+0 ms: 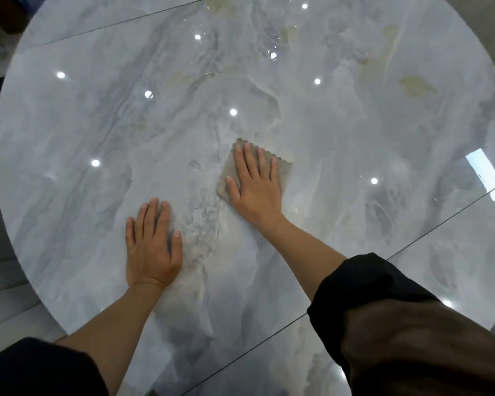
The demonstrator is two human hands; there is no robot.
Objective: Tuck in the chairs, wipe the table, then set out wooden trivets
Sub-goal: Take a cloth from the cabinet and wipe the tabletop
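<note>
You stood over a round table (pixel 355 115) whose glossy top was marbled in pale grey and blue, with a few yellowish patches toward twelve and two o'clock. Small round ceiling lights and a bright window shape at three o'clock were reflected in the polish, and thin dark lines crossed the surface at eleven and at four o'clock.

Your right hand (pixel 256 187) lay flat near the centre of the table, fingers spread and extended, pressing down on a beige cloth (pixel 232 170) with a zigzag edge. The cloth stuck out beyond your fingertips and past your thumb side, flat against the tabletop.

Your left hand (pixel 152 244) rested palm down on the bare surface at about seven o'clock from the cloth, open, fingers together, holding nothing. It sat near the cloth but apart from it.

Both black sleeves (pixel 383 310) were pushed up the forearms. Pale floor (pixel 0 281) showed past the table's rim at eight o'clock, and something dark stood at ten o'clock, too blurred to tell.
</note>
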